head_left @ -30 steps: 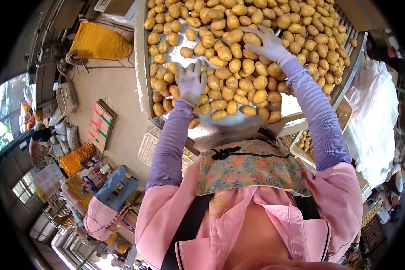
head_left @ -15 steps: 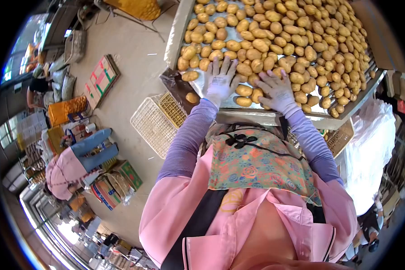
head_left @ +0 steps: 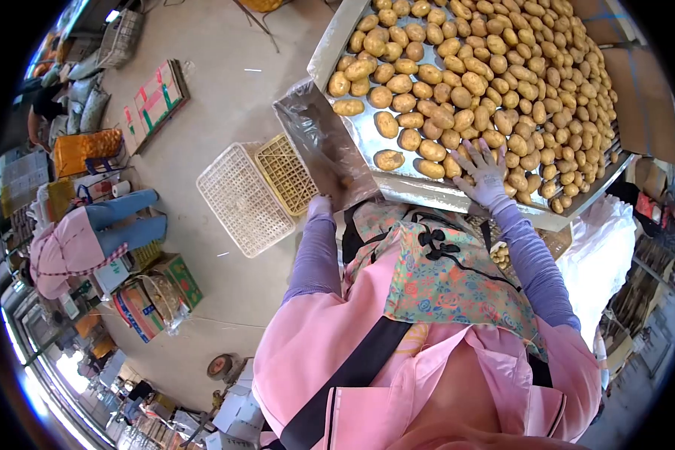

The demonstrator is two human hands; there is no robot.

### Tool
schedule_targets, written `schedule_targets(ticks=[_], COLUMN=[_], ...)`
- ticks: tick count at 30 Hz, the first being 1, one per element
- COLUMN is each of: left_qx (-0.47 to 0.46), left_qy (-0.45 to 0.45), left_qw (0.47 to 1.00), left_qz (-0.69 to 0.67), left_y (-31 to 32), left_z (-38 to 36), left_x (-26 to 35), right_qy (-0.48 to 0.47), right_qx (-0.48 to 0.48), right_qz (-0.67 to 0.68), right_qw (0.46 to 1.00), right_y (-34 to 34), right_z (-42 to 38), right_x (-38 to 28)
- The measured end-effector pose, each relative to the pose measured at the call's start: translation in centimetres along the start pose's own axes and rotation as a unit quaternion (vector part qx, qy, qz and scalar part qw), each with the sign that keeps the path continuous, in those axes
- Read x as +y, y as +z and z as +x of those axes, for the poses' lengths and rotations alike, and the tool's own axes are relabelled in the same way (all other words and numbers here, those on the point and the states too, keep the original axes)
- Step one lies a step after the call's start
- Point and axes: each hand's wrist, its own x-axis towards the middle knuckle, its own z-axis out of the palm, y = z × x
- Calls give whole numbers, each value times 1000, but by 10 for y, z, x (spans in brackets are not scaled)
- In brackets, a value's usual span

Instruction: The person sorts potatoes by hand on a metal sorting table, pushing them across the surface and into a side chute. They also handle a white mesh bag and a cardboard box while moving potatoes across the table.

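Observation:
My right hand (head_left: 482,178), in a pale glove, lies with its fingers spread on the potatoes (head_left: 495,86) at the near edge of the metal sorting table (head_left: 427,187). My left hand (head_left: 320,205) is down off the table's left corner, against the near side of a cardboard box (head_left: 356,180) lined with dark plastic. Its fingers are hidden, so whether it grips the box does not show. A few potatoes lie loose on bare metal near the left end, among them a single potato (head_left: 388,160) close to the edge.
On the floor to the left stand a white plastic crate (head_left: 240,199) and a yellow crate (head_left: 283,171). Flattened cardboard (head_left: 156,103) lies farther left. Another person (head_left: 71,247) bends over boxes. White plastic sheeting (head_left: 596,259) hangs at the right.
My left hand has left the potatoes and dropped to the lined box, more of which now shows. My right hand stays on the potatoes. The view has shifted, and the crates appear farther left.

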Motion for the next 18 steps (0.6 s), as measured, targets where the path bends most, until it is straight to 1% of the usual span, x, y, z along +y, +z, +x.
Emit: schedule_targets(ticks=[1, 2, 4, 5, 7, 8, 9, 10, 11, 12, 13, 14, 15, 16, 17, 18], left_qx=[13, 14, -1, 3, -16, -15, -65, -113, -109, -22, 65, 151, 290, 418, 466, 504], left_qy=[28, 30, 87, 90, 59, 60, -13, -87, -84, -26, 36, 101, 174, 245, 368, 480], left_qw=[1000, 999, 992, 992, 994, 994, 998, 981, 983, 997, 997, 983, 941, 874, 803, 714], left_qz=[3, -3, 91, 93, 89, 94, -16, -128, -124, -75, -25, 27, 28, 28, 54, 75], left_y=[-1, 3, 10, 14, 16, 15, 12, 8, -5, -23, -46, -69, -101, -137, -169, -198], left_z=[-9, -3, 9, 11, 10, 10, 10, 7, 0, -4, -16, -29, -54, -87, -105, -116], left_x=[-2, -11, -34, -46, -62, -63, -65, -66, -62, -56, -41, -20, 17, 58, 91, 127], right_qy=[6, 3, -2, 1, 9, 12, 18, 8, -3, 4, -48, -96, -84, -101, -107, -119], right_qx=[-14, -11, 32, 29, 30, 27, 28, 2, -20, -14, 26, 66, -51, -36, -9, 2], right_qz=[-2, -7, -7, -3, 12, 27, 32, 34, 34, 36, 30, 22, 69, 139, 157, 171], right_qw=[1000, 1000, 999, 1000, 999, 999, 999, 999, 999, 999, 998, 993, 993, 984, 982, 978], right_y=[0, 3, 10, 8, 6, 5, 5, 0, -3, 3, 14, 20, 6, 14, 6, 6], right_z=[1, 2, 0, 0, 0, -1, -3, -2, -1, 0, 0, -1, 3, 6, 13, 23], right_x=[0, 0, 1, 0, -1, -3, -5, -5, -5, -5, -5, -3, -9, -10, -18, -25])
